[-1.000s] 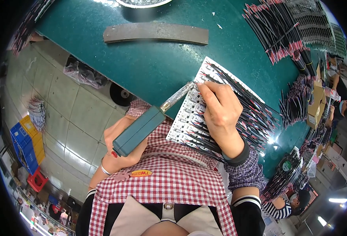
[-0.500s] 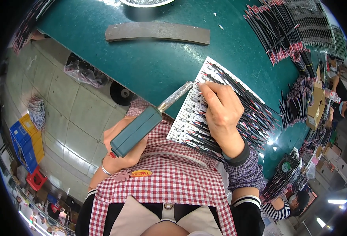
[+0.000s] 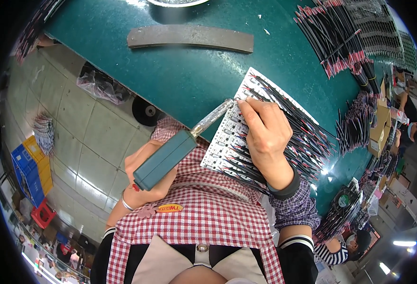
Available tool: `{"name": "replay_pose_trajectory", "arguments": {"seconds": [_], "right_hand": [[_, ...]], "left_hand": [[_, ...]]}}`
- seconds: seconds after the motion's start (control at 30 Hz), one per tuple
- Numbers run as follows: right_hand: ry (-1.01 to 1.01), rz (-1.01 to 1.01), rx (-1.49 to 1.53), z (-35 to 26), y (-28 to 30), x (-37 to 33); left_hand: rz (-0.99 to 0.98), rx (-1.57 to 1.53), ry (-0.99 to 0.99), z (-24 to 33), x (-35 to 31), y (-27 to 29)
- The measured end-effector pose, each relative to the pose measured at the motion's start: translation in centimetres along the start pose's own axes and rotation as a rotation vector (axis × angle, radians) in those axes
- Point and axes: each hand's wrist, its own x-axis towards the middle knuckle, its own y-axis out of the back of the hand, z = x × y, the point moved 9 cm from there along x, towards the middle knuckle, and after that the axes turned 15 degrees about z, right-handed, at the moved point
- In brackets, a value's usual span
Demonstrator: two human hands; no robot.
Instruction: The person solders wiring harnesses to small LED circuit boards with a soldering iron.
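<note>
A green-handled soldering iron (image 3: 166, 161) with a silvery barrel is gripped in my left hand (image 3: 141, 154), its fingers wrapped round the handle. The barrel points up and to the right, ending at the upper left edge of a white circuit board panel (image 3: 225, 135). My right hand (image 3: 267, 130) pinches at that edge beside the barrel's end; what lies between the fingertips looks like a thin wire, largely hidden. Rows of black wires (image 3: 307, 137) with red ends lie across the panel and stretch right, partly beneath my right hand.
A curved grey-brown bar (image 3: 192, 38) lies on the green table (image 3: 180, 75), with a pale bowl (image 3: 177, 2) beyond it. Wire bundles (image 3: 329, 40) and a cardboard box (image 3: 380, 125) are at the right. A co-worker in a striped top (image 3: 333, 253) sits at lower right.
The soldering iron and my fingertips have shifted only very slightly at the panel's edge. The panel and the wires look the same.
</note>
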Motion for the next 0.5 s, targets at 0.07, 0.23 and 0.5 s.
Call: {"name": "replay_pose_trajectory", "arguments": {"seconds": [0.07, 0.23, 0.5], "right_hand": [[-0.004, -0.006, 0.002, 0.1, 0.0, -0.1], [-0.029, -0.017, -0.006, 0.2, 0.1, -0.3], [-0.097, 0.029, 0.009, -1.0, 1.4, -1.3]], "left_hand": [[0.013, -0.016, 0.000, -0.1, -0.2, 0.3], [0.028, -0.016, 0.044, -1.0, -1.7, 1.2], [0.030, 0.004, 0.257, -3.7, -3.3, 1.7]]}}
